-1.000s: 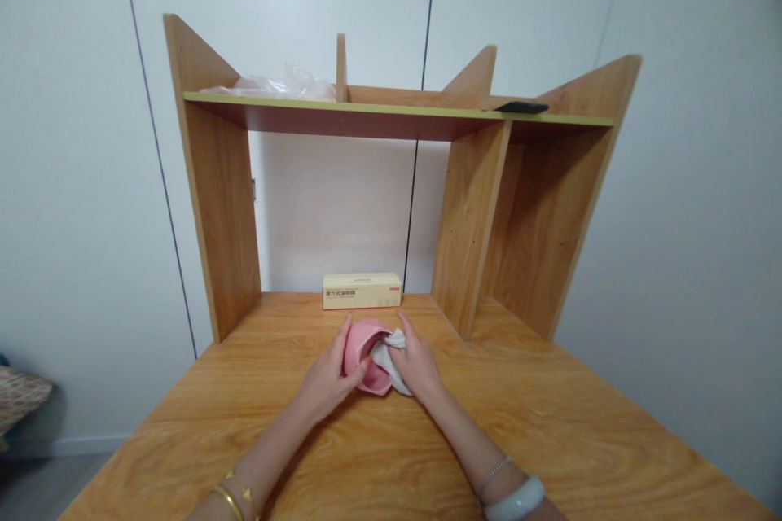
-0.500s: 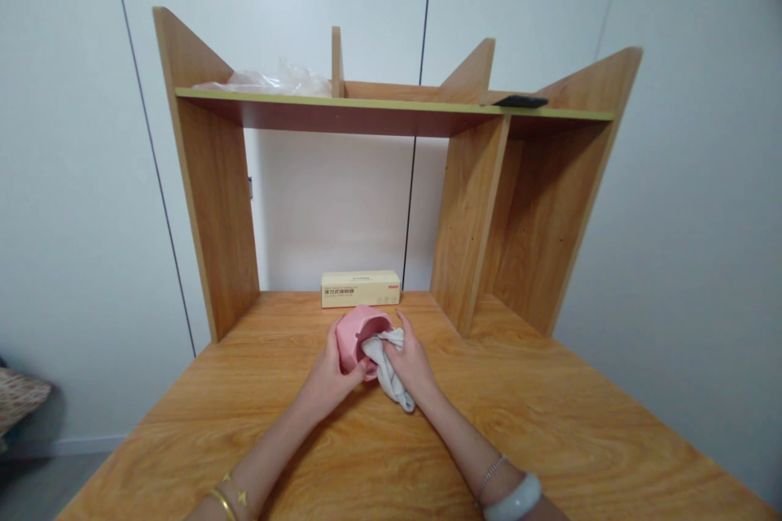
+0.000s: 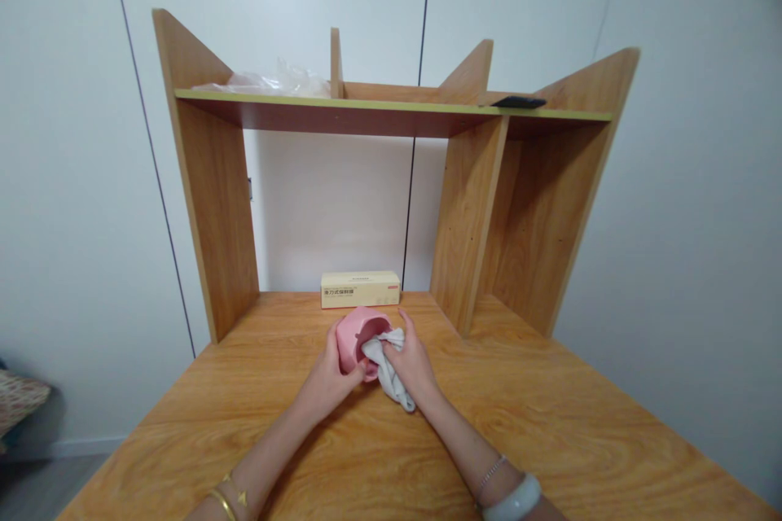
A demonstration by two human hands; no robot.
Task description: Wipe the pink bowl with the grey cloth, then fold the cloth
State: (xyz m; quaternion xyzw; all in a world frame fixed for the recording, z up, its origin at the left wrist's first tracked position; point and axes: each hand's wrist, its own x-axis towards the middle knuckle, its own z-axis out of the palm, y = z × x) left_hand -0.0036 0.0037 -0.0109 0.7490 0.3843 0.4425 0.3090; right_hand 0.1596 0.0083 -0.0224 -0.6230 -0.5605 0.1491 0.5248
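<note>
1. The bench [image 3: 201,423] spreads from its slanting left edge toward the left hand [image 3: 330,370].
2. That hand grips a pink container [image 3: 349,338] over mid-bench, mouth tilted rightward.
3. Just behind, a cream box [image 3: 360,291] stands near the back edge.
4. The right hand [image 3: 414,362] clutches pale cloth [image 3: 388,370], partly inside the mouth.
5. Rightward, bench surface stretches to the slanting right edge.
</note>
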